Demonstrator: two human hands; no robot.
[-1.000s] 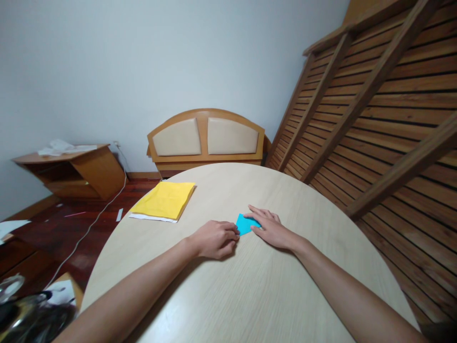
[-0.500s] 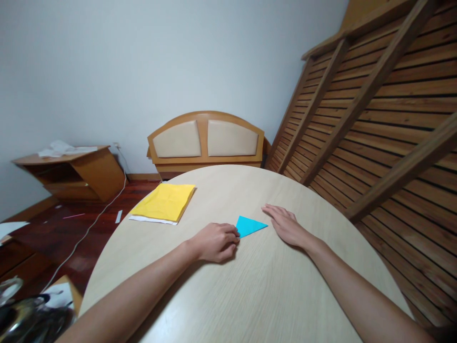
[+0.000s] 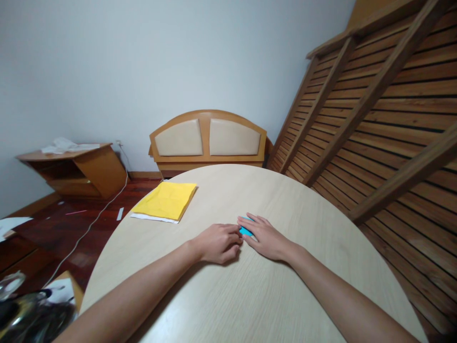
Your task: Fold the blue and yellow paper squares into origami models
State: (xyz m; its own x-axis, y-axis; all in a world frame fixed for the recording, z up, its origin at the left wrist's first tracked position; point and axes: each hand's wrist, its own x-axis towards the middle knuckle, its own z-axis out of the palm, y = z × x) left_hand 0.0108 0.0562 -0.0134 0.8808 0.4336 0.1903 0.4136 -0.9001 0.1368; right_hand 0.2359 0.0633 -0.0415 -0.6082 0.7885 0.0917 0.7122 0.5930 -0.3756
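1. Currently both my hands rest on the round pale wooden table [image 3: 250, 295], meeting over one small folded piece of bright blue paper [image 3: 245, 231].
2. My left hand [image 3: 219, 243] is curled knuckles-up, fingertips pinning the near-left edge of the blue paper. Grip narrow, pressing rather than pinching.
3. My right hand [image 3: 266, 236] lies flat, palm down, fingers spread over most of the blue paper; only a sliver shows between the two hands. Grip wide, nothing enclosed.
4. Step in hand, as I judge it: flattening a fold, one hand anchoring and the other pressing down.
5. Next move, as a judgement: it calls for even pressure along the crease while the anchor keeps the edges aligned; a slip would skew the fold.
6. Count: one blue paper; one stack of yellow sheets [image 3: 166, 200] lying on a white sheet at the table's far-left edge, well apart from my hands; two hands.
7. Beyond the table: one wooden headboard with two beige panels [image 3: 209, 140] and one slatted wooden frame [image 3: 385, 114].
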